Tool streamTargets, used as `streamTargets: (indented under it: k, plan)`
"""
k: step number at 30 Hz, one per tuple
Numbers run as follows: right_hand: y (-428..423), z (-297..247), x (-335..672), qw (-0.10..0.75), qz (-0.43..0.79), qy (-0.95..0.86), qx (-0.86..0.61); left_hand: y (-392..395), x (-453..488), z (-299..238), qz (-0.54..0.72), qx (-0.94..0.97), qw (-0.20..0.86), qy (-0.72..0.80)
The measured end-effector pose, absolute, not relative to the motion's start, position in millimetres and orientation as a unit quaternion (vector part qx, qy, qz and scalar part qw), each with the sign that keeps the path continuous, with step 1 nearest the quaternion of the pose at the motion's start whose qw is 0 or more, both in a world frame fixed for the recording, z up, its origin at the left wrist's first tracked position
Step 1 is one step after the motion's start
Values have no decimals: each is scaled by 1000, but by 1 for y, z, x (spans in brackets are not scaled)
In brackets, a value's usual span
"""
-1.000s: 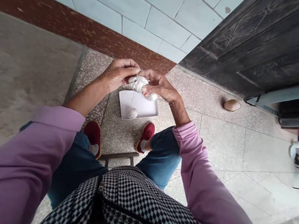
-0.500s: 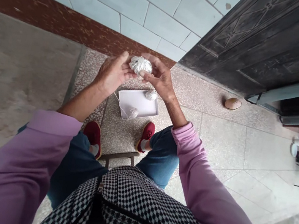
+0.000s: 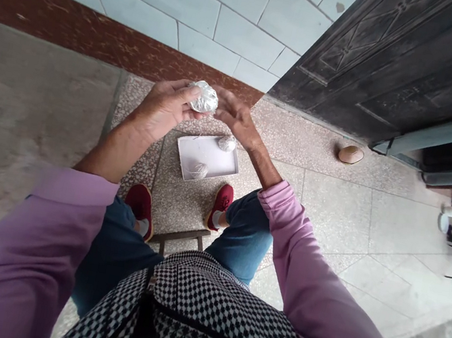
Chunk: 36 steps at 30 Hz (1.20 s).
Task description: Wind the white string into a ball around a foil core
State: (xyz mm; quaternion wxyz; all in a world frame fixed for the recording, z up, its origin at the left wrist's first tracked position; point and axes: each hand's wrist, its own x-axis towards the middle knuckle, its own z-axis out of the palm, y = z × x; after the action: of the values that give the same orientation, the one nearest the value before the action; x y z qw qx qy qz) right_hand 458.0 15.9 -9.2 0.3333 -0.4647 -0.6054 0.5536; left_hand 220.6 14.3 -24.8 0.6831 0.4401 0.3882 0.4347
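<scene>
While the left hand (image 3: 166,104) holds the ball (image 3: 205,98), the right hand (image 3: 237,119) is blurred.

No text, label, brand or number can be read. Well to the right of the right fingers (image 3: 234,104), and farther forward, the door (image 3: 357,70) bears 1 patch of faint, pale marks (image 3: 416,95); whether they are writing cannot be told. Nearer the body than the fingers, 1 pale spot (image 3: 152,282) on the checked cloth (image 3: 205,288) is too small to make out.
</scene>
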Motion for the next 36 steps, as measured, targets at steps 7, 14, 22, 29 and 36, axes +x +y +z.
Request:
streamTargets:
  k: [7, 14, 22, 29, 36]
  plan:
    - [20, -28, 456, 300, 589, -599, -451, 14, 214, -23, 443, 420, 693, 384]
    - [19, -37, 471, 303, 596, -577, -469, 19, 208, -26, 423, 433, 696, 388]
    - [12, -28, 454, 231, 466, -709, -476, 20, 207, -32, 465, 404, 673, 410]
    - [-10, -9, 438, 254, 494, -738, -383, 28, 205, -45, 491, 466, 568, 468]
    - [10, -10, 452, 309, 452, -676, -494, 12, 215, -42, 393, 529, 618, 428]
